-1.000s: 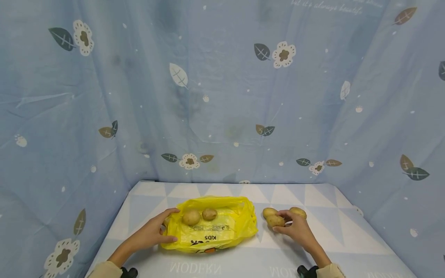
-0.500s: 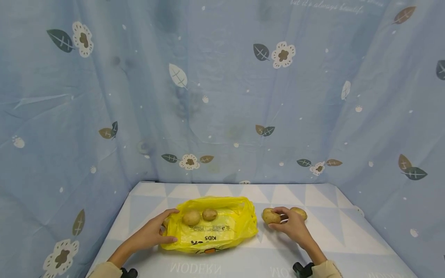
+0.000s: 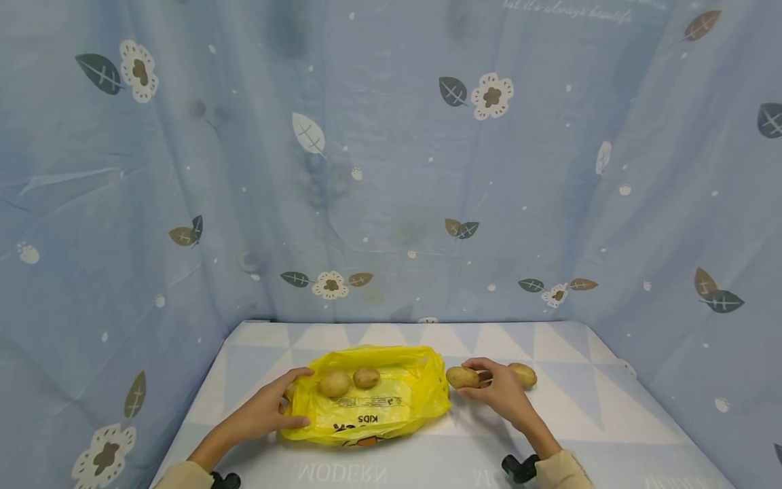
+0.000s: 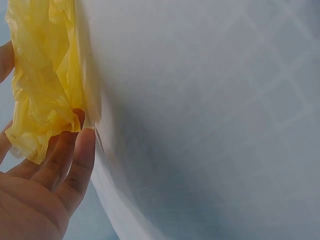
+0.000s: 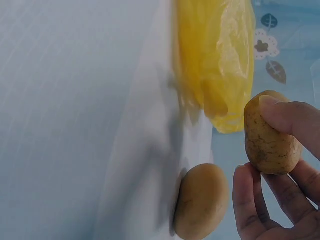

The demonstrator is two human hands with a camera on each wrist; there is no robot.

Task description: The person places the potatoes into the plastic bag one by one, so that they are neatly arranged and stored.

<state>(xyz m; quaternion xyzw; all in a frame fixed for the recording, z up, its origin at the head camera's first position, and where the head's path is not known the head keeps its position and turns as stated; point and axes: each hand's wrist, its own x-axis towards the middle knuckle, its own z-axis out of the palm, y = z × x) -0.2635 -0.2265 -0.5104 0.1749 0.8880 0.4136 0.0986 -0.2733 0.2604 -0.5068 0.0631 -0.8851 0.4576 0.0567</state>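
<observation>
A yellow plastic bag [image 3: 421,401] lies with its mouth spread, two potatoes [image 3: 334,384] plain inside and another partly hidden at its left end. My left hand [image 3: 263,407] grips that end, thumb near, fingers far; in the left wrist view the fingers [image 4: 80,167] hold crumpled yellow plastic [image 4: 42,85]. Just off the bag's right end, my right hand [image 3: 504,394] pinches a potato [image 3: 461,377]. The right wrist view has this potato [image 5: 270,142] between thumb and fingers of the right hand [image 5: 295,200], above the surface, with another potato [image 5: 201,201] below.
One potato [image 3: 523,375] rests on the table [image 3: 574,414] just right of my right hand. The table cover has pale blue and white triangles. A blue patterned curtain [image 3: 391,204] stands behind the table and along both sides.
My right hand has carried its potato left, up to the bag's right end. My left hand keeps its grip on the bag. The view has shifted slightly.
</observation>
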